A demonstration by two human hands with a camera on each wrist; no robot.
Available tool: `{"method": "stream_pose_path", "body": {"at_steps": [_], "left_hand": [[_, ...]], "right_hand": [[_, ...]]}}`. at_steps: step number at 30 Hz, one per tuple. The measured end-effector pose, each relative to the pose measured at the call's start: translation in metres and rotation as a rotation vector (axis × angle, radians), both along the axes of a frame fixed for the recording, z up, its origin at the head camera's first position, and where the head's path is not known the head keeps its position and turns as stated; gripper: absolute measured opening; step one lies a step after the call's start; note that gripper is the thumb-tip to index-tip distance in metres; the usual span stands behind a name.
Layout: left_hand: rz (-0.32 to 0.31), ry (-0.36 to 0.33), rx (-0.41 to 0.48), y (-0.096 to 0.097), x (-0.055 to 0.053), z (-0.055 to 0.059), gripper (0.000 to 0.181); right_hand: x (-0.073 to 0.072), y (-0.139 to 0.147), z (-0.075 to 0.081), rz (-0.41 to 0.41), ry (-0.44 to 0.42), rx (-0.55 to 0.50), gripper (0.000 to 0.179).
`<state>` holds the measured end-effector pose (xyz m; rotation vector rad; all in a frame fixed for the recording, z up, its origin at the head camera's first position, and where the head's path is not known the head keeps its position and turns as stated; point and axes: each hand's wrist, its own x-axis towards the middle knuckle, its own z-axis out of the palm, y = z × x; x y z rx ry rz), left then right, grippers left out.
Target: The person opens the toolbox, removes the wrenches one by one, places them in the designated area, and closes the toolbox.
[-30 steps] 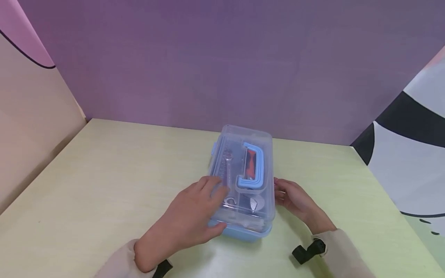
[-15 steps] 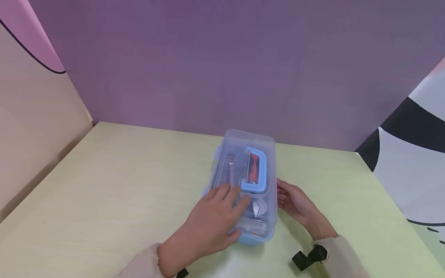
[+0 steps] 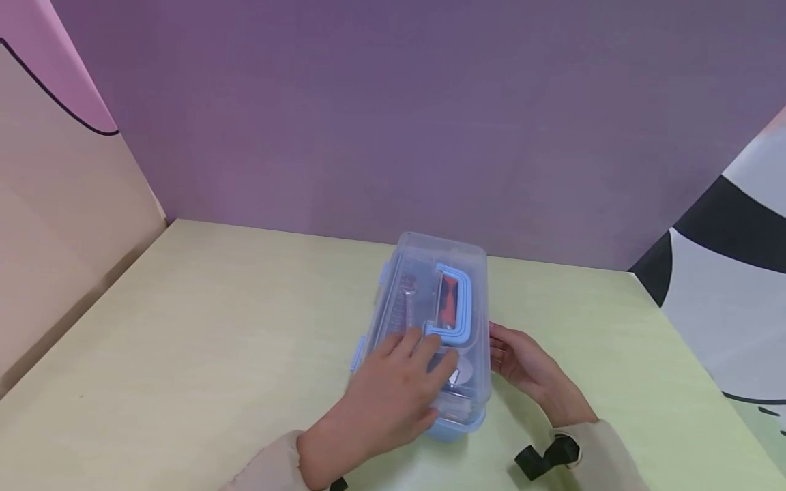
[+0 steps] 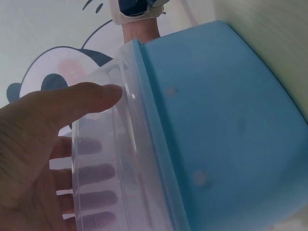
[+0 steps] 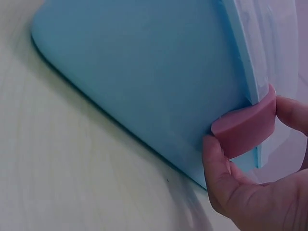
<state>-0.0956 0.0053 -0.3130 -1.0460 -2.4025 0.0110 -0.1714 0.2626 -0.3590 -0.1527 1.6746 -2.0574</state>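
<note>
A storage box with a clear lid (image 3: 442,249) and a blue base (image 4: 231,115) stands lengthwise on the table, its lid down. My left hand (image 3: 389,399) lies across the near left part of the lid, fingers spread and the thumb (image 4: 103,94) at its near edge. At the box's right side, my right hand (image 5: 260,195) pinches a pink latch (image 5: 245,127) between thumb and fingers. The latch spans the seam of lid and base. A blue carrying handle (image 3: 463,307) lies folded on the lid. Through the lid show a red object (image 3: 449,300) and a slim long tool (image 3: 409,290).
The pale wooden table (image 3: 245,307) spreads around the box. Behind it rises a purple wall panel (image 3: 368,123), and a black-and-white patterned panel (image 3: 731,293) stands at the right. Blue clips (image 3: 358,353) sit along the box's left side.
My left hand has slid rightward over the lid, from its left edge toward the middle. The right hand stays at the box's right side. The head view has shifted slightly.
</note>
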Motion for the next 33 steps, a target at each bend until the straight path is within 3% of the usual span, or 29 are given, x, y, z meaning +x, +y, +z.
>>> {"method": "stream_pose_path", "body": {"at_steps": [6,14,23,33], "left_hand": [[-0.005,0.001,0.005,0.006,-0.001,-0.002,0.062],[0.021,0.084,-0.001,0.012,-0.006,-0.003,0.066],[0.054,0.058,-0.056,0.012,-0.011,-0.001,0.073],[0.05,0.025,-0.073,0.011,-0.013,-0.003,0.073]], "right_hand": [[-0.002,-0.001,-0.001,-0.006,-0.003,-0.01,0.032],[-0.005,-0.004,-0.006,-0.009,0.006,-0.047,0.031],[-0.01,0.0,-0.005,0.068,-0.025,-0.074,0.03],[-0.011,0.0,-0.008,0.037,-0.104,-0.088,0.029]]}}
